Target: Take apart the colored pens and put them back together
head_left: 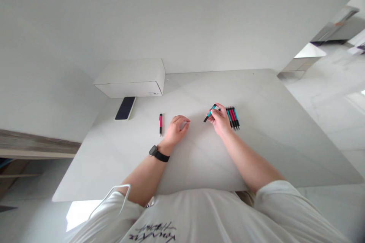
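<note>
My right hand point(219, 119) grips a teal and black pen point(211, 112), tilted with one end pointing down to the left. Just right of that hand lies a row of several red and teal pens point(233, 117), side by side; the hand partly covers the row's left end. My left hand point(177, 129) rests on the table with its fingers curved and apart, holding nothing. To its left, a single red and black pen point(160, 125) lies on its own, not touched by the hand.
A long white box point(131, 85) stands at the back left of the white table point(196, 159), against the wall. In front of the box lies a dark-screened phone point(125, 108). A black watch point(158, 153) is on my left wrist, and a white cable point(127, 195) loops by my left sleeve.
</note>
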The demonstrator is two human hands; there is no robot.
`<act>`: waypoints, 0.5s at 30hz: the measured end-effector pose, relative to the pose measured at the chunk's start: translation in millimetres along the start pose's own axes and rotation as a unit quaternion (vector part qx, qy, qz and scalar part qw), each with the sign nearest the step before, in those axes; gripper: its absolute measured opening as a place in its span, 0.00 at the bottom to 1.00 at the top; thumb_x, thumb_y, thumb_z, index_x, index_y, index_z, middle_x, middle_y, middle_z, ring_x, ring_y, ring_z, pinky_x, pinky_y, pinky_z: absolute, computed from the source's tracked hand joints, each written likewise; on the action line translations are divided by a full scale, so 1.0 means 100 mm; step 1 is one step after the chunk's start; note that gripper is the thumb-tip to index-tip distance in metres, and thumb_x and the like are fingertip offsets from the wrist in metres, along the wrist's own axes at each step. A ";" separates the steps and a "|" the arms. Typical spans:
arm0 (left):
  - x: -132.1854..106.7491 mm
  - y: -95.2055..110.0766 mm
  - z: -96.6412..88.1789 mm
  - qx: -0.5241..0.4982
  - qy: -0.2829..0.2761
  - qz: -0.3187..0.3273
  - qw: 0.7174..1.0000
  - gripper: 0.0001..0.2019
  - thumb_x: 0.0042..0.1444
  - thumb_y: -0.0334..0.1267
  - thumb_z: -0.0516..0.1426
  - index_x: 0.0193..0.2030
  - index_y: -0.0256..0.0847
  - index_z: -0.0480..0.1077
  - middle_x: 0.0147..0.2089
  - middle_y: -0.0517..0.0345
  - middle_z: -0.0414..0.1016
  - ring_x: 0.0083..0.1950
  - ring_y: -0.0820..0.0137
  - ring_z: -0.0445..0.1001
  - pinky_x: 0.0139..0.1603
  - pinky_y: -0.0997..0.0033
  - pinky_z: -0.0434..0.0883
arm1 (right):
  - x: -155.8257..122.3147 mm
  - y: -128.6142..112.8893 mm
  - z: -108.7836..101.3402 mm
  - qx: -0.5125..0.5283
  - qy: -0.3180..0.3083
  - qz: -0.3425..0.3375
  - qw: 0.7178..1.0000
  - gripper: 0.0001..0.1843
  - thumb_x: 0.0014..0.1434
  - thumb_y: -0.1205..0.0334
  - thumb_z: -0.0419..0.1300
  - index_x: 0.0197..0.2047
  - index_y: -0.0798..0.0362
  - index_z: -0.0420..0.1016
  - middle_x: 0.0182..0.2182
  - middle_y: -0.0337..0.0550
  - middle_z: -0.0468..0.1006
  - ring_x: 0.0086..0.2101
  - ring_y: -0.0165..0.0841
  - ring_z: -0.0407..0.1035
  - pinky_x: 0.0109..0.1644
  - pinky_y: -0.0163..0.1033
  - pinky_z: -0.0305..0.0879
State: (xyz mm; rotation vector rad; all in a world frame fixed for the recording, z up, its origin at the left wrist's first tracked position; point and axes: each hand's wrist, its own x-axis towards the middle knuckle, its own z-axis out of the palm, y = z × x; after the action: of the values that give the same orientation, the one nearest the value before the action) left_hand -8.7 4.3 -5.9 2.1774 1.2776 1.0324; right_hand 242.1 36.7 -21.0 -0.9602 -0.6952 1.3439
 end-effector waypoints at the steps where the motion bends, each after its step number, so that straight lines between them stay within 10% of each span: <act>1: 0.00 0.00 0.00 0.000 -0.001 0.000 1.000 0.07 0.69 0.37 0.55 0.48 0.44 0.75 0.48 0.51 0.78 0.53 0.61 0.76 0.59 0.54 0.73 | 0.00 0.00 0.00 0.003 0.001 0.000 1.000 0.35 0.51 0.49 0.76 0.58 0.37 0.65 0.37 0.32 0.82 0.35 0.34 0.80 0.40 0.40 0.77; 15: -0.01 -0.01 0.00 -0.004 0.000 0.004 1.000 0.07 0.69 0.36 0.55 0.48 0.44 0.74 0.48 0.52 0.78 0.53 0.61 0.76 0.59 0.54 0.72 | 0.16 -0.42 -0.18 -0.030 0.011 -0.095 0.995 0.32 0.55 0.50 0.73 0.60 0.36 0.66 0.39 0.33 0.80 0.36 0.32 0.78 0.42 0.40 0.77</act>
State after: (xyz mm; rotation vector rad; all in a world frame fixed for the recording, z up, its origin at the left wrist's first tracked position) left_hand -9.5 3.9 -6.8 2.1793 1.2642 1.0398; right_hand 280.2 50.7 5.9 -0.9301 -0.7929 1.1485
